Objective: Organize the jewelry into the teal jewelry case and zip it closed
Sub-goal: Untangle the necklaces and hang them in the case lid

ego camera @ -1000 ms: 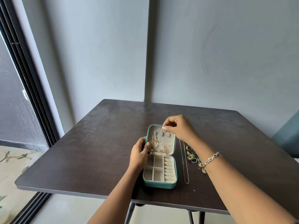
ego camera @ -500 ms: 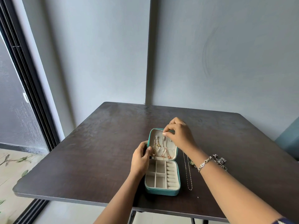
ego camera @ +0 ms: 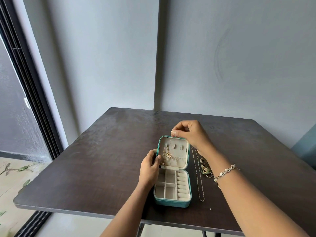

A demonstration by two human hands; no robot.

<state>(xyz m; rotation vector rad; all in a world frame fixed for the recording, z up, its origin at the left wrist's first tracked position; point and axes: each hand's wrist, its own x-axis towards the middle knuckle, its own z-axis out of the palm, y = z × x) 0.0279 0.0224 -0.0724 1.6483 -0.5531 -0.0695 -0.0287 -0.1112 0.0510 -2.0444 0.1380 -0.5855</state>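
The teal jewelry case [ego camera: 171, 203] lies open near the table's front edge, its cream lid [ego camera: 181, 151] propped up with three small hooks. A gold necklace [ego camera: 166, 153] hangs down inside the lid. My right hand [ego camera: 191, 135] pinches the necklace's chain at the lid's top edge. My left hand [ego camera: 149, 166] grips the lid's left side, thumb by the necklace's lower end. The tray compartments below hold nothing that I can see. To the right of the case a long thin chain [ego camera: 198, 177] and a cluster of green and gold earrings [ego camera: 206, 170] lie on the table.
The dark brown table [ego camera: 102, 159] stands against a grey wall corner. A dark sliding door frame [ego camera: 30, 93] runs along the left. A teal object [ego camera: 306, 146] shows at the right edge. A silver bracelet [ego camera: 225, 171] is on my right wrist.
My right hand has risen from inside the lid to its top edge, drawing the necklace's chain up. My left hand has stayed on the lid's left side.
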